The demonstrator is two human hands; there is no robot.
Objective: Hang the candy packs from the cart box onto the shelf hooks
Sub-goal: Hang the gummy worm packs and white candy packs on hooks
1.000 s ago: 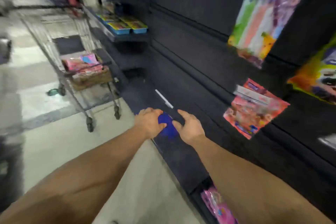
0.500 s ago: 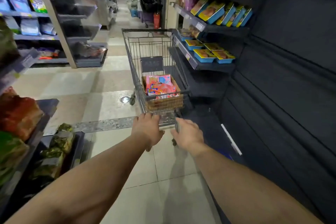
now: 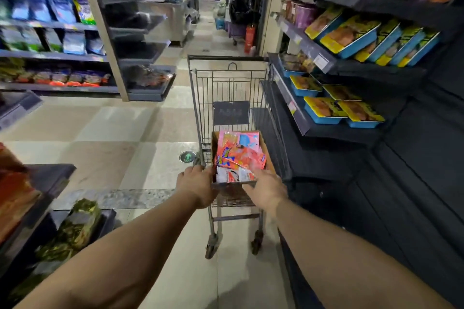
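Rightward, dark shelf (image 3: pixel 313 130) beside cart (image 3: pixel 200 98).

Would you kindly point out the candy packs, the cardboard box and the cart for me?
candy packs (image 3: pixel 238 155): head view, on the top pink-orange pack.
cardboard box (image 3: pixel 268 161): head view, on its right wall.
cart (image 3: pixel 227 58): head view, on the dark top bar at its far end.

- Left hand (image 3: pixel 195 187) and right hand (image 3: pixel 267 190) were bare, with no gloves, rings or watch showing.
- Both forearms were bare; no sleeves were in view.
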